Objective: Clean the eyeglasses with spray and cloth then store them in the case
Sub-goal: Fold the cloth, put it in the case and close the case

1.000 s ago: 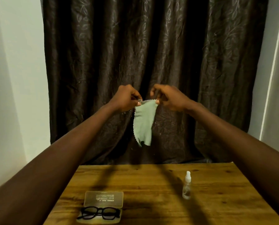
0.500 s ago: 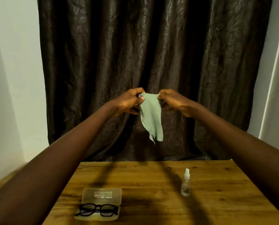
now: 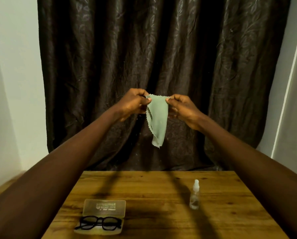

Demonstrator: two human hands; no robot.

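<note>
Aloft, both hands pinch cloth top edge, clear above table.

Counter in front, curtain behind its far edge. Case lies open near the counter's front left; glasses sit in its near half, lid toward the curtain. Spray bottle stands upright to the right, well apart from the case. Cloth hangs above the counter, between left hand and right hand, pinched at its top corners.
</note>
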